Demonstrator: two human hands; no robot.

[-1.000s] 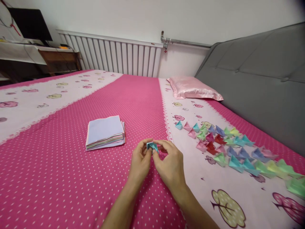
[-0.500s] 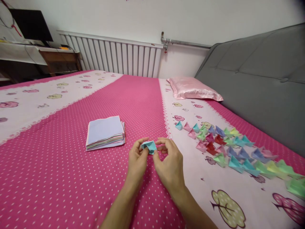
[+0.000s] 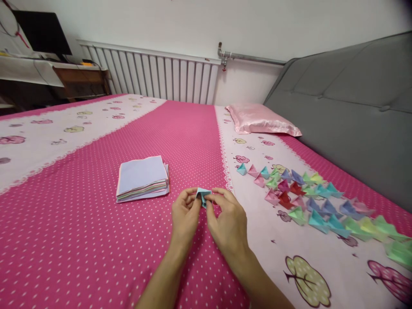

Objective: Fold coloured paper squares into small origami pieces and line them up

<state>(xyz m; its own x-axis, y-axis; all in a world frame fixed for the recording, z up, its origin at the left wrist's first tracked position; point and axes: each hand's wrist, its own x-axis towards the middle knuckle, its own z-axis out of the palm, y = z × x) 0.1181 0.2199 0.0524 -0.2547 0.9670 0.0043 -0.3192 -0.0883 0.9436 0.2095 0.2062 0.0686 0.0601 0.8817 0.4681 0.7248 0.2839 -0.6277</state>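
Observation:
A small light-blue folded paper (image 3: 203,192) is held between both hands above the pink dotted bedspread (image 3: 106,249). My left hand (image 3: 186,214) pinches its left side, with the thumb against the near face. On the other side, my right hand (image 3: 227,219) grips the right edge between thumb and fingers. The paper's upper edge comes to points, and its lower part is partly hidden by the thumbs. To the left lies a stack of coloured paper sheets (image 3: 141,175), a pale lilac one on top. Rows of folded paper boats (image 3: 318,221) in several colours stand to the right.
A pink satin pillow (image 3: 260,119) lies at the back right by the grey padded headboard (image 3: 350,86). Behind the bed, a white radiator (image 3: 154,73) and a pipe (image 3: 254,59) run along the wall. A desk (image 3: 80,81) with a monitor (image 3: 41,33) stands far left.
The blue paper has turned and its opening looks narrower. My right fingertips have moved left, closing in on the paper. The stack and the boats have not moved.

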